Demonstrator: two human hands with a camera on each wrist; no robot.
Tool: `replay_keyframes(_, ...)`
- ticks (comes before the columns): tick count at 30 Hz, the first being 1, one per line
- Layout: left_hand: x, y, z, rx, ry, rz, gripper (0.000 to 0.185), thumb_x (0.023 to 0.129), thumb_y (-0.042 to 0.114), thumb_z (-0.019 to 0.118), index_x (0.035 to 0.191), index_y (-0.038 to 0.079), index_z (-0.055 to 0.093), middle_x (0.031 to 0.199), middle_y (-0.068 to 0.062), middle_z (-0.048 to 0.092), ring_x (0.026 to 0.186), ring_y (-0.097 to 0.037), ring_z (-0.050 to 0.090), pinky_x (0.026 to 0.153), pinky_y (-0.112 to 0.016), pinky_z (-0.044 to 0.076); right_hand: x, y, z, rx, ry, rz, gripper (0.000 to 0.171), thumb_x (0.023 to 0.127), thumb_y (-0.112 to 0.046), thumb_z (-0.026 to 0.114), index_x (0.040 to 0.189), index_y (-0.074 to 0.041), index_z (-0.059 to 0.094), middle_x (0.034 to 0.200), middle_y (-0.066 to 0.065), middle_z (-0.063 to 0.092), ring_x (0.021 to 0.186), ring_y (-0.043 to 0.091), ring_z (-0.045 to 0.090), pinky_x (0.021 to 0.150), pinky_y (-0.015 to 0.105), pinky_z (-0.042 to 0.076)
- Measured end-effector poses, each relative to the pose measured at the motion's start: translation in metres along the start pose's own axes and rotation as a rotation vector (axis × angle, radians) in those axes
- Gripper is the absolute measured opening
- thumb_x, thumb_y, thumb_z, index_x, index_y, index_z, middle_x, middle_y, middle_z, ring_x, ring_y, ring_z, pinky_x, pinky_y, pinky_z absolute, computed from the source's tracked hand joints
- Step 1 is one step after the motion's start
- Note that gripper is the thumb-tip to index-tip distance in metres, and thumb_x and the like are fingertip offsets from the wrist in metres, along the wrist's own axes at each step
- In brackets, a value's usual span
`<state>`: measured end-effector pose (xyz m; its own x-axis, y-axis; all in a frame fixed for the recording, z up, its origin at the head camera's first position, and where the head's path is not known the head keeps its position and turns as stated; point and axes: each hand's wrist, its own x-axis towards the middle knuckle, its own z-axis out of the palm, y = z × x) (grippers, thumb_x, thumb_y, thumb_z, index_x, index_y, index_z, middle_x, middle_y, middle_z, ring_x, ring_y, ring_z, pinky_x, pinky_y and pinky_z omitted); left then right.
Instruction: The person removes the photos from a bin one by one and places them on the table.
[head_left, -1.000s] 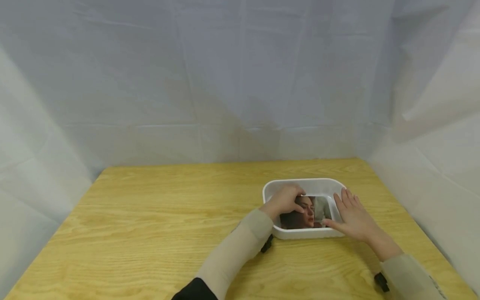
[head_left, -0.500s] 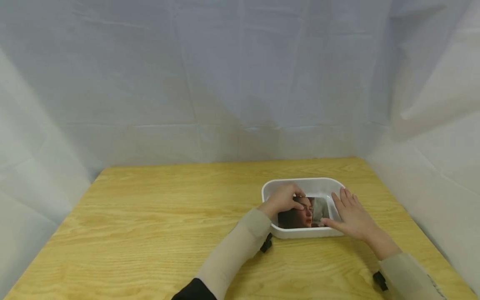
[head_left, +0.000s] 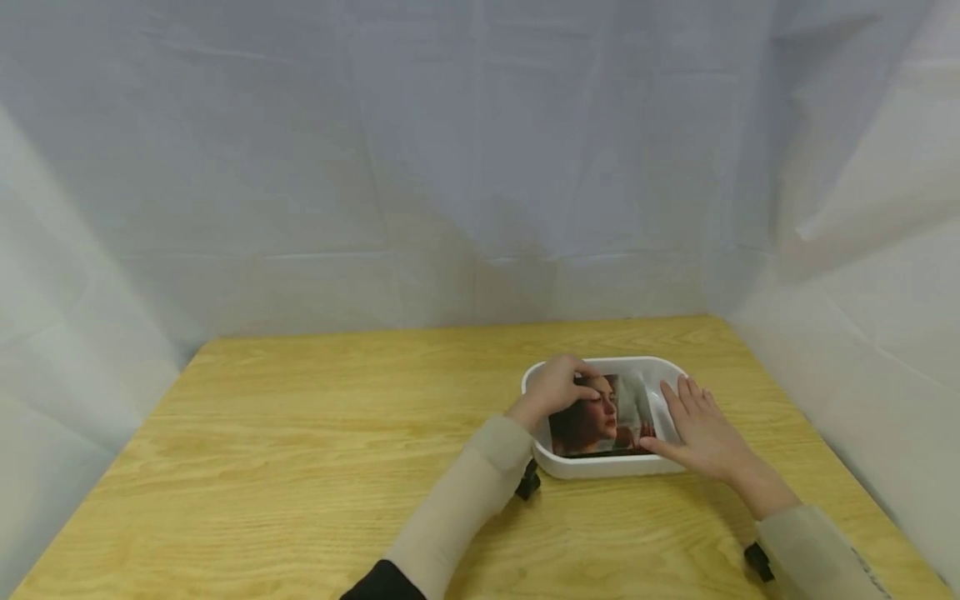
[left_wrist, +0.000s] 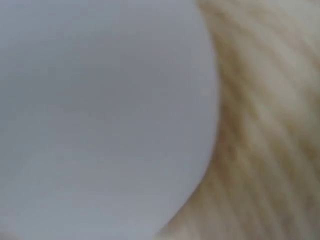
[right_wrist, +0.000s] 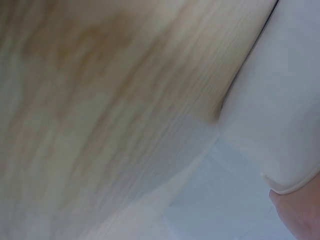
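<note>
A white plastic tray [head_left: 543, 465] sits on the wooden table [head_left: 300, 450] at the right. Inside it a printed photo [head_left: 600, 421] of a face stands tilted up at its far edge. My left hand [head_left: 558, 385] grips the photo's upper left corner with curled fingers. My right hand [head_left: 693, 429] lies flat with straight fingers against the tray's right rim, thumb near the photo's lower right corner. The left wrist view shows only the blurred white tray wall [left_wrist: 100, 115] and wood. The right wrist view shows the tray's outside [right_wrist: 285, 105] above the table.
White sheeting [head_left: 480, 167] hangs behind and on both sides of the table. The table's left and middle show bare wood. The right edge of the table runs close to the tray.
The left hand has lifted the photo's far edge, so the photo now stands steeper in the tray. The right hand has hardly moved.
</note>
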<state>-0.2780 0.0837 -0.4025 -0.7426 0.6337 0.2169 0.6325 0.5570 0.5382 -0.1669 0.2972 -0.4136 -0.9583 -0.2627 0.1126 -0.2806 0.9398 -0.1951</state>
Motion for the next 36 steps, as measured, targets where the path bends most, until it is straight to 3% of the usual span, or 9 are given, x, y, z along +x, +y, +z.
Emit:
replay_keyframes(5,0.001,0.0,-0.014,-0.038,0.11,-0.051,0.029,0.076,0.023,0.07,0.103,0.013,0.067,0.1,0.0,0.063,0.093,-0.014,0.056,0.08,-0.023,0.041,0.0,0.0,-0.002,-0.001,0.006,0.005,0.092,0.081,-0.053,0.053,0.134,0.014,0.017,0.135,0.038,0.008,0.125,0.047,0.007,0.098,0.057,0.009)
replay_keyframes(11,0.0,-0.001,-0.03,-0.214,0.273,-0.075,0.027,0.077,0.014,0.069,0.102,0.005,0.066,0.096,-0.006,0.065,0.084,-0.017,0.058,0.072,-0.023,0.044,0.002,0.001,-0.001,-0.005,0.009,0.004,0.093,0.081,-0.053,0.052,0.134,0.014,0.015,0.135,0.038,0.008,0.126,0.046,0.006,0.098,0.056,0.009)
replay_keyframes(15,-0.002,-0.005,-0.038,-0.326,0.427,-0.069,0.024,0.077,0.01,0.069,0.098,-0.001,0.065,0.089,-0.012,0.064,0.08,-0.021,0.059,0.07,-0.024,0.045,0.003,0.002,0.0,-0.004,0.011,0.003,0.095,0.08,-0.053,0.053,0.135,0.013,0.014,0.136,0.038,0.007,0.126,0.046,0.006,0.098,0.056,0.009)
replay_keyframes(19,-0.008,-0.009,-0.048,-0.492,0.534,-0.064,0.019,0.078,0.002,0.066,0.093,-0.008,0.063,0.087,-0.018,0.063,0.08,-0.026,0.059,0.07,-0.025,0.046,0.004,0.001,0.001,0.011,0.001,0.007,0.095,0.081,-0.054,0.052,0.136,0.011,0.011,0.137,0.036,0.005,0.127,0.045,0.004,0.099,0.055,0.007)
replay_keyframes(22,-0.015,-0.012,-0.058,-0.593,0.544,-0.137,0.016,0.081,0.001,0.062,0.093,-0.009,0.062,0.089,-0.019,0.062,0.081,-0.026,0.057,0.069,-0.025,0.045,0.004,0.0,0.001,0.019,0.001,0.005,0.094,0.081,-0.053,0.052,0.136,0.011,0.01,0.137,0.036,0.005,0.127,0.044,0.003,0.099,0.055,0.006)
replay_keyframes(29,-0.043,-0.021,-0.087,-0.804,0.484,-0.389,0.024,0.089,0.005,0.05,0.109,-0.008,0.054,0.102,-0.015,0.055,0.093,-0.022,0.049,0.08,-0.033,0.041,0.006,-0.001,0.001,0.013,0.012,0.0,0.095,0.081,-0.054,0.052,0.137,0.008,0.008,0.137,0.036,0.005,0.127,0.045,0.004,0.099,0.055,0.006)
replay_keyframes(36,-0.083,-0.045,-0.106,-1.071,0.414,-0.501,0.013,0.088,-0.002,0.043,0.101,-0.003,0.044,0.083,-0.003,0.043,0.071,-0.01,0.046,0.059,-0.025,0.042,0.007,-0.003,0.002,0.017,0.009,-0.014,0.095,0.081,-0.054,0.051,0.139,0.005,0.005,0.137,0.036,0.005,0.127,0.045,0.004,0.099,0.055,0.006)
